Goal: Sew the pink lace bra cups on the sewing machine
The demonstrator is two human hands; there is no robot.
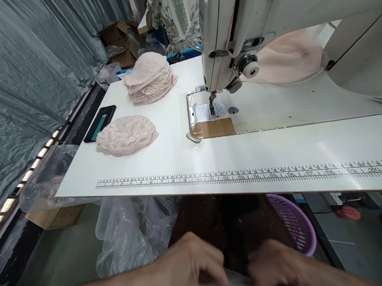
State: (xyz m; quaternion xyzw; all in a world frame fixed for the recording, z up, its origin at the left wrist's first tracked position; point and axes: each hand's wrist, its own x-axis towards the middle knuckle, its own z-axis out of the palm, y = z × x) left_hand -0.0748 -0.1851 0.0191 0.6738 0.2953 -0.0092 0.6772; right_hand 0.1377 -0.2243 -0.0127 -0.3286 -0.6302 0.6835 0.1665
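Observation:
Both my hands are low at the bottom of the view, below the front edge of the white sewing table [179,161]. My left hand [189,265] has its fingers curled downward. My right hand [278,267] is beside it, blurred by motion, fingers bent. Something pale and thin lies between them at the bottom edge; I cannot make out what it is. A small pile of pink lace pieces [127,135] lies on the table's left part. A taller stack of lace pieces [150,77] stands behind it.
A white sewing machine [235,31] stands at the back right, its needle over a metal plate [207,113]. A black phone [99,122] lies at the table's left edge. A printed ruler [245,176] runs along the front. A purple basket [294,223] and clear plastic bags [132,234] sit underneath.

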